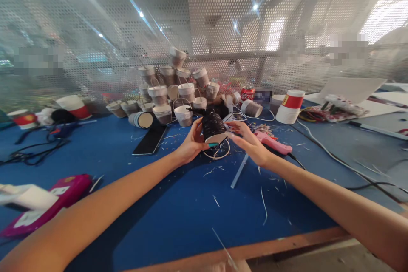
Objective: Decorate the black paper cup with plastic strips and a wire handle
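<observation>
A small cup (213, 126) wrapped in black, glossy material lies tilted on its side between my hands, its pale round end facing me. My left hand (192, 142) grips it from the left, thumb near the lower rim. My right hand (247, 139) holds its right side with the fingertips. A bit of teal shows just under the cup; what it belongs to is unclear. Below hangs or lies a loop of white cord (219, 157). A pink glue gun (274, 142) rests right of my right hand, and a clear glue stick (239, 172) lies in front of it.
Small bucket-like cups (162, 114) are stacked behind my hands. A black phone (149, 140) lies at left, with a magenta packet (47, 206) nearer. Red-and-white paper cups (290, 106), a red can (247, 93) and cables stand or lie around. Cord scraps litter the blue table (178, 221).
</observation>
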The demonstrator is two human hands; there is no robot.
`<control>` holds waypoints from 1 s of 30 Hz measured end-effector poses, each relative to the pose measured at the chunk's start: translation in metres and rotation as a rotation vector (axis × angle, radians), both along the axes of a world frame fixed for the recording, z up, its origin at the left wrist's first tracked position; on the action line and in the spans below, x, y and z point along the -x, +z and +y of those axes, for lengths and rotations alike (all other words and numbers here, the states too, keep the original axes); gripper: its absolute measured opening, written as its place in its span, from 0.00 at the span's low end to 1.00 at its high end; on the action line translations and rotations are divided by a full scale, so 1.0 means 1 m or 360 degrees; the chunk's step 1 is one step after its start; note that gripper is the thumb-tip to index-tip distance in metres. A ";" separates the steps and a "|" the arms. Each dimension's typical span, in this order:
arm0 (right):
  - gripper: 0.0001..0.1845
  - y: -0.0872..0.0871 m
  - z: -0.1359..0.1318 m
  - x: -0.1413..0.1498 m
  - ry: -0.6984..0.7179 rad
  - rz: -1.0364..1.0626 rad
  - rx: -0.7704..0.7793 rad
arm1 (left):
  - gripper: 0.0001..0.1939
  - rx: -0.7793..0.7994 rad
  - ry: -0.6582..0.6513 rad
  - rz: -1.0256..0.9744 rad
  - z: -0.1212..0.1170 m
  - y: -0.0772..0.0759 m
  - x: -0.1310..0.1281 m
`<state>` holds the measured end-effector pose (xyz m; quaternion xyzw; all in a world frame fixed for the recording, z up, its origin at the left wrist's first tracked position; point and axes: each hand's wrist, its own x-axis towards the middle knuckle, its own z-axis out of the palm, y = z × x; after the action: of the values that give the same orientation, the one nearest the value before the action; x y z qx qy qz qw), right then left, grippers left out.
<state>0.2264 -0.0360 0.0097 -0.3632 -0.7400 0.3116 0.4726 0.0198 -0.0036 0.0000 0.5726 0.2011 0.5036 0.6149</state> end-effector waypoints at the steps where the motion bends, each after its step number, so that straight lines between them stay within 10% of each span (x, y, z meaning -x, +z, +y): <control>1: 0.29 0.000 -0.001 0.001 0.0054 -0.0073 -0.0081 | 0.43 0.0000 -0.0020 0.0013 0.000 0.000 0.000; 12: 0.31 -0.006 0.006 0.003 -0.0115 -0.0464 -0.0435 | 0.56 -0.0261 0.0003 0.0222 -0.004 -0.002 -0.004; 23: 0.41 0.003 0.001 0.003 -0.0111 -0.0626 -0.0540 | 0.45 -0.0454 0.0350 0.0428 -0.007 0.003 -0.002; 30: 0.40 0.013 -0.004 -0.016 -0.1156 -0.0986 -0.0263 | 0.39 -0.0869 0.0796 0.0530 0.008 -0.002 0.014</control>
<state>0.2426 -0.0404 0.0225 -0.6350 -0.6936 -0.0563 0.3354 0.0055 0.0048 -0.0016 0.7220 0.2900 0.5729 0.2577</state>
